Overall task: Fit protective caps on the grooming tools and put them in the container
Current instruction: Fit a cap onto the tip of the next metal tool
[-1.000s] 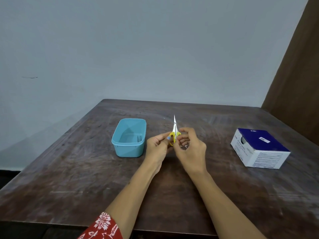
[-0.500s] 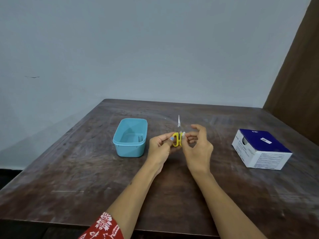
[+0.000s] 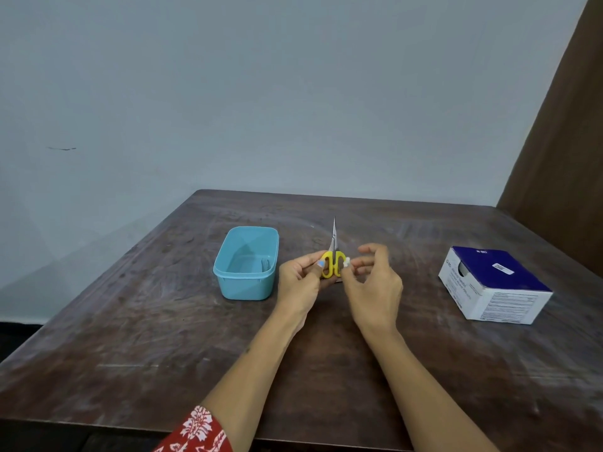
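Small grooming scissors (image 3: pixel 332 261) with yellow handles and a thin steel blade stand upright, tip pointing away from me. My left hand (image 3: pixel 298 283) pinches the left handle loop. My right hand (image 3: pixel 372 282) is just right of the handles and holds a small clear-white cap (image 3: pixel 347 262) between thumb and fingertips, touching the right loop. The blade is bare. A light blue rectangular container (image 3: pixel 246 282) sits on the table to the left of my hands, with a small item (image 3: pixel 265 264) lying inside near its right wall.
The dark wooden table (image 3: pixel 163 337) has a blue and white cardboard box (image 3: pixel 492 285) at the right. A pale wall stands behind, and a brown panel (image 3: pixel 561 158) rises at the far right.
The scissors turned so both yellow loops face me. My right hand drew back slightly to the right, its fingers spreading, with the cap now showing at its fingertips.
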The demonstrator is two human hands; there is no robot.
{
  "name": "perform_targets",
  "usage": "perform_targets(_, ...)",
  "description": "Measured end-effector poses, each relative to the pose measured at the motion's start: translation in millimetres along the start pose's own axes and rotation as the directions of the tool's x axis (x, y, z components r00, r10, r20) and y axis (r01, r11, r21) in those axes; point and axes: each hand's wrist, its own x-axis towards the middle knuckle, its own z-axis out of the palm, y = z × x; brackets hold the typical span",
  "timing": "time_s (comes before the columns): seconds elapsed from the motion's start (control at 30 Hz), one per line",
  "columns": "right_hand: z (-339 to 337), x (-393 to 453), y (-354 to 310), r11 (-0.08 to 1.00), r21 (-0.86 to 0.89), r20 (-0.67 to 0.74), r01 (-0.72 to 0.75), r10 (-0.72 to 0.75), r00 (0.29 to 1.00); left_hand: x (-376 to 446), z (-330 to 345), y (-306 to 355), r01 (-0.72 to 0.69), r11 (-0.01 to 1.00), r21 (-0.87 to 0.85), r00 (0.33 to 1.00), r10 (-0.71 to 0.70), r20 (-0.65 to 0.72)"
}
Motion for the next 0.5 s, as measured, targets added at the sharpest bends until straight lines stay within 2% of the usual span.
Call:
perform_targets(0.07,-0.7,0.9,-1.1,0.998,0.046,-0.03,0.05,-0.049,0.998,0.5,0.4,0.2,0.0,1.0,0.001,1.0,0.0,-0.018)
perform_targets(0.17,2.2,0.8,-1.9,0.987,0.117,0.005,0.109,-0.11,0.994,1.3,0.4,0.0,0.013,1.0,-0.023,1.0,-0.013,-0.022)
perform_targets(0.37,2.5,1.1,1.1,0.993,0.055,0.025,0.106,-0.107,0.994,1.5,-1.2,0.5,0.026,0.998,-0.063,1.0,-0.026,0.001)
perform_targets(0.5,1.1,0.8,0.0,0.994,0.031,0.069,0.106,-0.108,0.992,1.5,-1.5,0.0,0.02,0.999,-0.03,1.0,-0.02,0.006)
